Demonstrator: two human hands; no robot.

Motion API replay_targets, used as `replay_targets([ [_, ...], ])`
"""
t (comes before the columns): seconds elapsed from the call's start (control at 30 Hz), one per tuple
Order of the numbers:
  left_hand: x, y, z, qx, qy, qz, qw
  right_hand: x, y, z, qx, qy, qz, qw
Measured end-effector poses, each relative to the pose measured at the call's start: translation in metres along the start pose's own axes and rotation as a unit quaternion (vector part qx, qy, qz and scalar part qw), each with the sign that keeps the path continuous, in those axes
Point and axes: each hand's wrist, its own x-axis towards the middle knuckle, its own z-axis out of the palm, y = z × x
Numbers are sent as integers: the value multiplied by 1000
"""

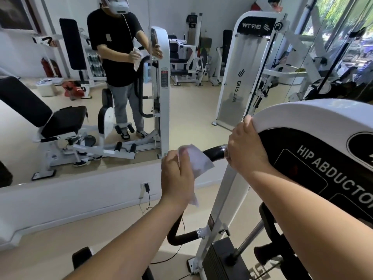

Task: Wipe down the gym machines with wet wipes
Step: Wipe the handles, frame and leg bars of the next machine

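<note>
1. Both bare forearms reach forward and up from the lower edge of view.
2. The left hand (177, 174) is closed in a fist-like grip, knuckles toward the camera.
3. The right hand (245, 146) sits higher, fingers (247, 120) hooked over and clamped tight.

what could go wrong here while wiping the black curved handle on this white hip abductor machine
1. The thin white wet wipe is only pinched in the left hand, with one end hanging loose below, so it could slip off the black curved handle.
2. The right hand braces on the white machine cover; a damp surface there might make it slide.
3. A black cable trails across the floor below and could snag a foot.
</note>
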Motion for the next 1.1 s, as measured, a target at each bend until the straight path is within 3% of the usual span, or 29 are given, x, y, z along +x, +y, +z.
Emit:
replay_targets([
  [0.1, 40, 7, -10, -111, 14, -284, 952, 1, -1, 1, 9, -2, -8, 1000],
  [0.17, 64, 11, -25, -183, 30, -342, 921, 2, 0, 2, 10, -7, -12, 1000],
  [0.23, 78, 21, -28, -149, 57, -282, 946, 3, -1, 4, 1, -4, -8, 1000],
  [0.33, 73, 44, -2, 49, 46, -17, 998, 4, -3, 7, 1, -8, -7, 1000],
  [0.4, 59, 47, 27, 199, -59, 141, 968, 6, -4, 8, 7, -6, -10, 1000],
  [0.47, 47, 24, 58, 326, -141, 224, 907, 7, -5, 9, -4, -15, -9, 1000],
  [0.5, 41, 13, 67, 386, -140, 245, 878, 8, -6, 11, -21, -22, -10, 999],
  [0.57, 37, 3, 75, 418, -110, 242, 869, 8, -7, 14, -38, -23, -13, 999],
  [0.63, 39, -4, 76, 383, -86, 234, 889, 7, -6, 12, -20, -5, -14, 1000],
  [0.73, 32, -29, 58, 249, -29, 156, 955, 5, -5, 11, -3, 24, -8, 1000],
  [0.8, 17, -43, 41, 78, -30, 11, 996, 6, -5, 10, 5, 22, 5, 1000],
  [0.9, 5, -56, 26, -38, -58, -192, 979, 6, -4, 8, 17, 37, 1, 999],
  [1.03, 12, -80, 21, -49, -91, -266, 959, 0, -1, 7, 68, 41, -1, 997],
  [1.1, 17, -81, 19, -42, -108, -281, 953, -3, -9, 4, 195, 80, -10, 977],
])
